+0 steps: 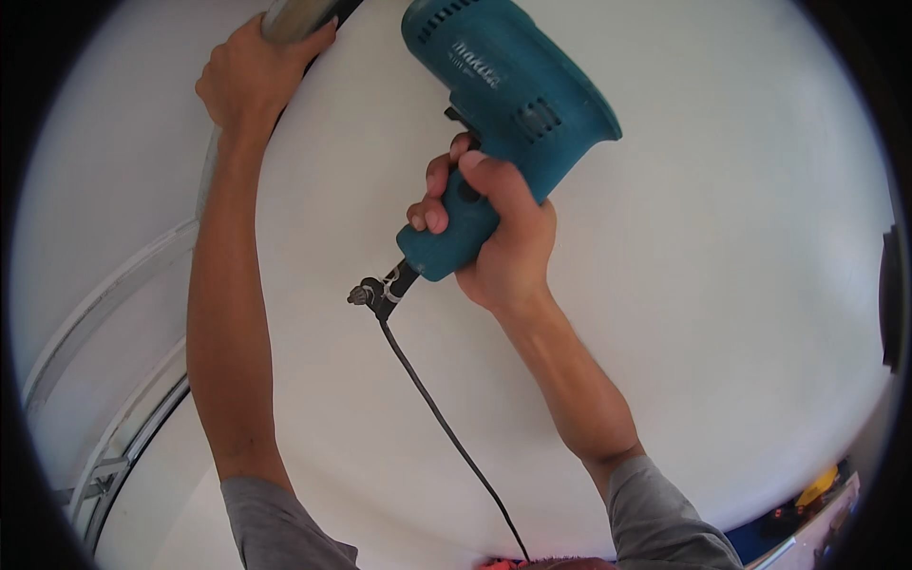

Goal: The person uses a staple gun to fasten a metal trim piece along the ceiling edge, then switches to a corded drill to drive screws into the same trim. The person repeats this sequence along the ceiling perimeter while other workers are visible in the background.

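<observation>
My right hand (518, 233) is wrapped round the handle of a teal corded power drill (532, 71), near the top middle. Its fingers curl below the black trigger. No chuck or bit shows in view. A small metal chuck key (360, 293) is tied to the black power cord (439, 410) just under the handle, and the cord runs down to the lower edge. At the upper left my left hand (245, 81) closes round a pale metal bar (296, 17) with a dark edge. Part of the bar is hidden by the hand and cut off by the picture's top.
A broad white panel (693, 313) fills most of the background. Pale metal frame bars (119, 275) curve along the left side. Something dark (891, 299) stands at the right rim. At the lower right is a yellow object (817, 486) among things too small to tell.
</observation>
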Demonstrator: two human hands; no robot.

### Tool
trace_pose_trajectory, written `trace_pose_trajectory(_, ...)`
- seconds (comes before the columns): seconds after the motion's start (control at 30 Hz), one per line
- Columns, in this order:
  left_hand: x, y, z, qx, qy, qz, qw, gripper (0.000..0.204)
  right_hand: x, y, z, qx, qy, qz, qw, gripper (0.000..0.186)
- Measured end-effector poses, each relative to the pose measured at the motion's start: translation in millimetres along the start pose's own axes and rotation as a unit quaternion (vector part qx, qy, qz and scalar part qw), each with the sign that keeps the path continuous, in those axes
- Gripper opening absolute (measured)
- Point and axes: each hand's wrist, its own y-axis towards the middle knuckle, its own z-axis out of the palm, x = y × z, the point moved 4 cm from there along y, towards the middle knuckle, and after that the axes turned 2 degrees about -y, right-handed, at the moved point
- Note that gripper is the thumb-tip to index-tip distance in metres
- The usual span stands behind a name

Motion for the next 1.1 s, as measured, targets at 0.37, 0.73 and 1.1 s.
trace_pose_trajectory(0.37, -4.1, 4.4, -7.2, 0.009, 0.006, -0.018, 1.0, 0.08, 6.4, -0.6, 4.6, -0.019, -0.067, 0.006, 0.998, 0.023)
trace_pose_trajectory(0.73, -7.5, 10.5, -16.8, 0.001, -0.001, -0.029, 1.0, 0.081, 18.4, -4.9, 15.1, -0.012, -0.075, -0.031, 0.997, 0.024)
trace_pose_trajectory(1.1, -19.1, 1.1, -16.9, 0.017, -0.004, -0.037, 0.999, 0.081, 13.6, -2.1, -2.5, -0.016, -0.053, -0.037, 0.998, 0.038)
